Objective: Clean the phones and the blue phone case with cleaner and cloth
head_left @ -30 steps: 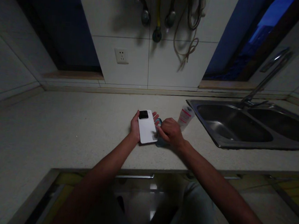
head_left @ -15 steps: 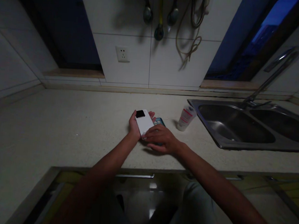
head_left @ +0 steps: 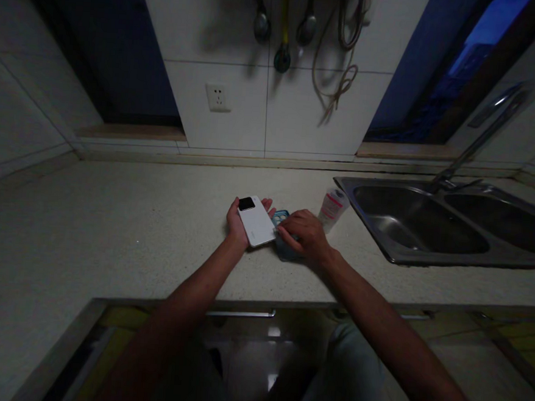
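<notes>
A white smartphone (head_left: 257, 225) lies back side up in my left hand (head_left: 236, 224), its black camera block at the upper left. My left thumb runs along the left edge, and fingertips show past the far right edge. My right hand (head_left: 310, 233) is curled, its fingers pressed together by the phone's lower right edge; whether they touch the phone or pinch something small is unclear. Beneath my right hand a teal phone case or second phone (head_left: 286, 251) rests on the counter, partly covered, with round camera rings at its far end.
Just beyond my right hand stands a clear plastic cup (head_left: 333, 206) with pink print. Farther right is a steel double sink (head_left: 396, 258) with a faucet (head_left: 473, 147). The pale countertop (head_left: 155, 235) ends at a front edge near my forearms. Pipes and a socket (head_left: 218, 98) are on the wall.
My right hand has moved off the phone's lower end, up and to the right, uncovering more of the phone and the teal item. My left hand still holds the phone.
</notes>
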`<state>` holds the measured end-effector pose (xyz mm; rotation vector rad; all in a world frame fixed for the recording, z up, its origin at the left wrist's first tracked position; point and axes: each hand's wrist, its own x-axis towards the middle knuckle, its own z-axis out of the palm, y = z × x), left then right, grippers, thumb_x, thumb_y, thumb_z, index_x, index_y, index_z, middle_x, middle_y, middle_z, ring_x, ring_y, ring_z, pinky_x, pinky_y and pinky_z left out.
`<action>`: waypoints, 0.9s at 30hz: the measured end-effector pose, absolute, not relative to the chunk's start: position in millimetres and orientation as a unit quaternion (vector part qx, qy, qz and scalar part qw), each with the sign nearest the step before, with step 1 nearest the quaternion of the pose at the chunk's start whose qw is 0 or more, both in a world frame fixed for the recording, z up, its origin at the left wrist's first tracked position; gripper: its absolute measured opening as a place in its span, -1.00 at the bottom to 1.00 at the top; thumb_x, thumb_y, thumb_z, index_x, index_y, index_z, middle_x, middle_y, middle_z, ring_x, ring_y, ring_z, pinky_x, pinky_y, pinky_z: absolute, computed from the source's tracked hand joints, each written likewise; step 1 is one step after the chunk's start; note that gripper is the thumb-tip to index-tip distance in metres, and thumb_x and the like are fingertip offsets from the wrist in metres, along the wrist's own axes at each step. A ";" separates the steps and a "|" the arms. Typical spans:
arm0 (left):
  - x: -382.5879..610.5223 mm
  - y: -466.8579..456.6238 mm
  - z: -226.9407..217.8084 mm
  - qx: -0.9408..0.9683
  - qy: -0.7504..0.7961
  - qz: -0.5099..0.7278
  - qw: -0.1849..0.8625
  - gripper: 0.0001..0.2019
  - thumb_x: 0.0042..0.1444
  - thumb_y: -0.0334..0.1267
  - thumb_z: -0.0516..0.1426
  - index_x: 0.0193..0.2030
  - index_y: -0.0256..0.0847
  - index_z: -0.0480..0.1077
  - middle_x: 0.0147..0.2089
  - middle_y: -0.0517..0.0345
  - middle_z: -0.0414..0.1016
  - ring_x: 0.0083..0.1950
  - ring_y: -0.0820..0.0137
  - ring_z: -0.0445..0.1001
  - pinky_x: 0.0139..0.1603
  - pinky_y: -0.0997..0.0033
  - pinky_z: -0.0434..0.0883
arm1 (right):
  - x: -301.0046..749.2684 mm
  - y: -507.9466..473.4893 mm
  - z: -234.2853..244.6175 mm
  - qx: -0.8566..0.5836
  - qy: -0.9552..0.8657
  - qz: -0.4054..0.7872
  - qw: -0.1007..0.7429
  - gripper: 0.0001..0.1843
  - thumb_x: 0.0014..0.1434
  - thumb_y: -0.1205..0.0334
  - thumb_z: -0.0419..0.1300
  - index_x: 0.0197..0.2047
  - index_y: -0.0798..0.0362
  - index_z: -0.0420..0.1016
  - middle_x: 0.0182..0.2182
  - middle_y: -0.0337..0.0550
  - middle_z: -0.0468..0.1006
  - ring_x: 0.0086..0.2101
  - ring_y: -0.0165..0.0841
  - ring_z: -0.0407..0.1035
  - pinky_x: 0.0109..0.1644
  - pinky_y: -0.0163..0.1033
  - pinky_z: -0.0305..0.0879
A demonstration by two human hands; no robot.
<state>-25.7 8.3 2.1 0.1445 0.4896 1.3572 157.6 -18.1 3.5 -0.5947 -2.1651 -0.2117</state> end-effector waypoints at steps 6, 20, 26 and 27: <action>-30.4 9.1 2.8 0.084 0.251 0.586 0.766 -0.48 0.23 0.16 -0.06 -0.15 -0.30 0.45 -0.24 -0.16 0.58 -0.23 0.12 0.59 -0.22 0.12 0.51 | 161.2 -17.7 8.7 -0.327 -0.782 -0.054 0.527 -0.68 0.36 0.19 0.08 -0.41 0.05 0.51 -0.49 -0.12 0.56 -0.43 -0.31 0.39 -0.29 -0.14 0.32; -28.2 5.6 9.5 0.155 0.264 0.550 0.777 -0.57 0.22 0.04 -0.07 -0.18 -0.32 0.40 -0.27 -0.13 0.52 -0.31 0.19 0.55 -0.50 0.33 0.41 | 161.2 -6.8 -4.7 -0.428 -0.712 -0.054 0.554 -0.65 0.35 0.11 0.06 0.02 0.07 0.56 -0.01 0.06 0.60 -0.03 -0.15 0.49 -0.08 -0.04 0.49; -28.1 9.2 6.7 0.167 0.320 0.579 0.731 -0.66 0.16 0.00 0.03 -0.17 -0.26 0.36 -0.22 -0.04 0.49 -0.25 0.23 0.54 -0.45 0.34 0.45 | 160.2 -15.4 3.3 -0.613 -0.716 -0.079 0.325 -0.66 0.31 0.22 0.05 -0.13 0.09 0.66 0.10 0.00 0.54 -0.03 -0.14 0.49 0.04 -0.04 0.41; -27.8 9.5 7.1 0.170 0.326 0.584 0.724 -0.66 0.16 0.02 0.06 -0.18 -0.25 0.35 -0.21 -0.03 0.48 -0.24 0.24 0.54 -0.43 0.34 0.46 | 159.4 -17.8 5.8 -0.626 -0.715 -0.077 0.302 -0.65 0.33 0.21 0.04 -0.14 0.08 0.66 0.12 -0.01 0.52 -0.03 -0.14 0.49 0.02 -0.06 0.41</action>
